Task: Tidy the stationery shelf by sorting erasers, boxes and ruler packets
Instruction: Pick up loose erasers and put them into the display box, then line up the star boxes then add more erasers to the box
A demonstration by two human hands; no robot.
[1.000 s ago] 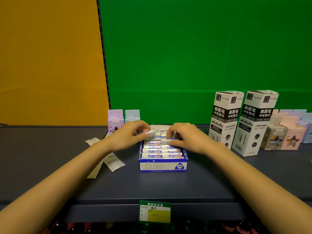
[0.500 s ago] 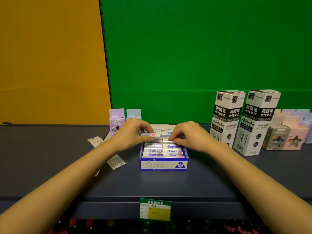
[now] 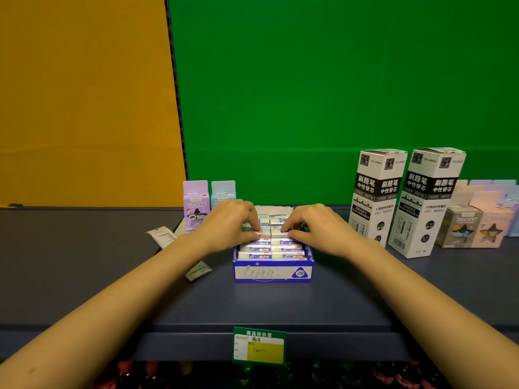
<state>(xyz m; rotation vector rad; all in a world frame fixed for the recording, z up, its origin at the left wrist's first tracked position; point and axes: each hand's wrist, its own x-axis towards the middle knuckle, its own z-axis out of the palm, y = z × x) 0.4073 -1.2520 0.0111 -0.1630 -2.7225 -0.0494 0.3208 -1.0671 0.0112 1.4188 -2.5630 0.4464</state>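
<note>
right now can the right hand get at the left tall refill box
Probably yes. The right hand pinches an eraser in the blue eraser box, and the left tall refill box stands just to its right, with only bare shelf between them.

Reaching far from near left and near right with bare forearms, converging mid-scene. Pinching one eraser (image 3: 263, 234) between thumb and forefinger of the left grip (image 3: 227, 223), palm down, knuckles up. Pinching a neighbouring eraser (image 3: 278, 235) likewise with the right grip (image 3: 317, 228), close alongside yet apart.
</note>
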